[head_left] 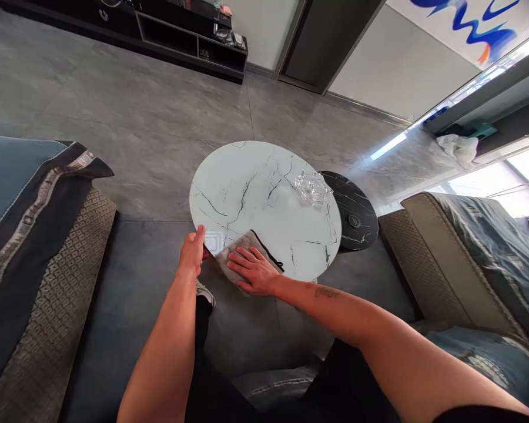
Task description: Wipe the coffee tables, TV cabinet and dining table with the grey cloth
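Note:
My right hand (254, 270) lies flat with its fingers spread on a grey-brown cloth (252, 239) with a dark edge. The cloth covers the near edge of a round white table (229, 176) with dark marble veins, and part of it hangs over. At the table's near left edge, my left hand (193, 252) is closed on the rim, thumb up and fingers mostly hidden below. Beside it, a pale squarish patch (214, 241) shows on the tabletop; whether it is a reflection or an object I cannot tell. A clear glass dish (312, 188) with a petal-like rim sits toward the table's right side.
A lower black marbled round table (357, 205) adjoins on the right. Sofas stand at the left (66, 276) and right (436, 252). Beyond the grey tiled floor (158, 117) is a black TV cabinet (171, 32). My shoe (206, 294) is below the near edge.

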Tool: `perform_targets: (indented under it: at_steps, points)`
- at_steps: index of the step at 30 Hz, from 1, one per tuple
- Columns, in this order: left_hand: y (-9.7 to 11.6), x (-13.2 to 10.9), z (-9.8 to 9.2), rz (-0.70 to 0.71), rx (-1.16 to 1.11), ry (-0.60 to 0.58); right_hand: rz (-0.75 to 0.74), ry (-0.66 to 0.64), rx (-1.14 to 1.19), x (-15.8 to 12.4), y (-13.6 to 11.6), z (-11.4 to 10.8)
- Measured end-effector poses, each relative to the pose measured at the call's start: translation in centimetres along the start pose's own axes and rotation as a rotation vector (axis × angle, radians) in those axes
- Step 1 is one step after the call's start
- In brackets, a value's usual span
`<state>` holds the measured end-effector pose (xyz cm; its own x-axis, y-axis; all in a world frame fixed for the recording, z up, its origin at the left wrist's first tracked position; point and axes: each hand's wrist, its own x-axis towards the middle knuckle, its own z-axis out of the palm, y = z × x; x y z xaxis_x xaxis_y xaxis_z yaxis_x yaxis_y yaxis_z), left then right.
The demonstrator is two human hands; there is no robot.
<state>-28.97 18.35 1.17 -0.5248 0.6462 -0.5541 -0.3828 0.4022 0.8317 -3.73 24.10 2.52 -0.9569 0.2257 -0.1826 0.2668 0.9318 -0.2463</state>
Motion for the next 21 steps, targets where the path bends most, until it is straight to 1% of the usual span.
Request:
perform_targets:
  at_steps: [4,7,9,11,15,17,19,21]
  points:
    - [-0.1,-0.1,-0.1,0.017,-0.103,-0.042,0.058,0.081,0.008,6.2,-1.1,-0.9]
    - [0.4,-0.5,0.0,-0.067,-0.183,0.017,0.124,0.134,0.0,9.8,-0.9,-1.5]
    - [0.8,-0.7,0.0,-0.143,-0.215,0.061,0.136,0.16,-0.01,12.1,-0.1,-1.9]
    - [1.0,-0.8,0.0,-0.193,-0.234,0.069,0.134,0.168,-0.028,14.7,1.1,-2.6]
    - [0.8,-0.6,-0.1,-0.22,-0.259,0.061,0.145,0.161,-0.067,20.6,3.5,-4.3]
    - [0.8,-0.4,-0.2,-0.232,-0.259,0.036,0.148,0.162,-0.073,23.2,4.3,-4.9]
    - [1.0,-0.3,-0.3,-0.231,-0.257,0.01,0.143,0.17,-0.059,25.0,4.8,-5.1]
    - [1.3,-0.3,-0.3,-0.225,-0.268,0.008,0.142,0.185,-0.029,25.6,4.7,-5.0]
